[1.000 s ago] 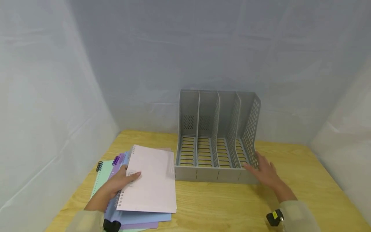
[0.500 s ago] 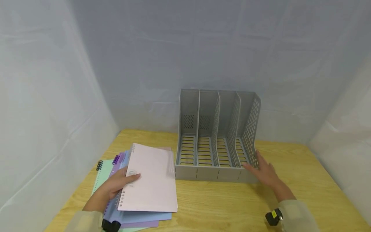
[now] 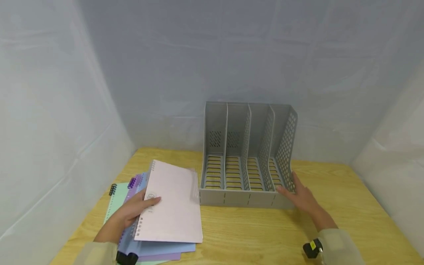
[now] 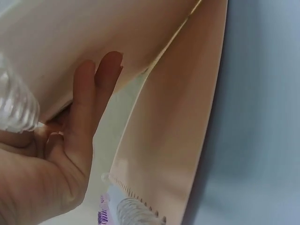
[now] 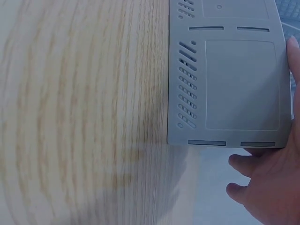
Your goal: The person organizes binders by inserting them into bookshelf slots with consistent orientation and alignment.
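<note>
A pale pink spiral notebook is tilted up off a stack, and my left hand grips its bound edge, thumb on the cover. In the left wrist view two fingers of the left hand lie against its underside. Below it rests another pinkish notebook on a blue one. My right hand holds the front right corner of a grey file rack, thumb over the low front edge, fingers along the outer side wall. In the right wrist view the rack's front panel shows beside the right hand.
Under the held notebook, purple and green spiral notebooks stick out of the stack, at the wooden table's left side. Several upright dividers split the rack into bays. White sheeting encloses the table at the back and sides.
The far edge of the pink notebook has risen slightly, opening the gap above the stack. My right hand and the rack stay nearly where they were.
</note>
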The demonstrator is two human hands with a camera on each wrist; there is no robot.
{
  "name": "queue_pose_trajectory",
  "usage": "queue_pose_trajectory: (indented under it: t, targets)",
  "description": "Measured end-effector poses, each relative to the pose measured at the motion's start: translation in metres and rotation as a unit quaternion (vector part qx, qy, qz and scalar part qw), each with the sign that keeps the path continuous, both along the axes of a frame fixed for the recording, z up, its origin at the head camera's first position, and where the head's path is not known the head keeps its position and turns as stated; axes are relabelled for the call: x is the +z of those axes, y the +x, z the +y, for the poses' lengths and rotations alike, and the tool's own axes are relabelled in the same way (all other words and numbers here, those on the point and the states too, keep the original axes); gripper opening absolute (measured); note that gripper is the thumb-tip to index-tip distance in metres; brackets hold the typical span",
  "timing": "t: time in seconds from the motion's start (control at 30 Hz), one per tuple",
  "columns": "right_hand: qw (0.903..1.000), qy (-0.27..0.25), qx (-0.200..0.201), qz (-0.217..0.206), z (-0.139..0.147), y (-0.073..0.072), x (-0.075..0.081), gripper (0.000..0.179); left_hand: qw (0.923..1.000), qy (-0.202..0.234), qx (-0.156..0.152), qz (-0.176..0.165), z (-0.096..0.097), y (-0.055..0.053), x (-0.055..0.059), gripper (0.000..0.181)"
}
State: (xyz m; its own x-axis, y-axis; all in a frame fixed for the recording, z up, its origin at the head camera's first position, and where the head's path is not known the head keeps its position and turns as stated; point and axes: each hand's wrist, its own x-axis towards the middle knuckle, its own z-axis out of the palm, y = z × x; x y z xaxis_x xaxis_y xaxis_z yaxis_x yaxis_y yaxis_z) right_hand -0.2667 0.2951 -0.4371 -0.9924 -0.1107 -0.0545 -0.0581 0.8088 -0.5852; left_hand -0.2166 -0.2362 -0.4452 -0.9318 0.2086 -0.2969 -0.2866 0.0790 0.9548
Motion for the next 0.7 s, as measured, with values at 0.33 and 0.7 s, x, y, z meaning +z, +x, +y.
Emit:
queue_pose_trajectory:
  t: [0.33, 0.7]
  targets:
    - [0.9998, -0.006, -0.007, -0.018, 0.0, 0.0, -0.001, 0.1, 0.9996, 0.019, 0.015, -0.012, 0.003, 0.002, -0.001, 0.081]
    - [0.9996, -0.018, -0.007, -0.02, -0.001, 0.0, -0.002, 0.099, 0.9996, 0.023, 0.017, -0.001, 0.004, 0.005, 0.008, 0.076]
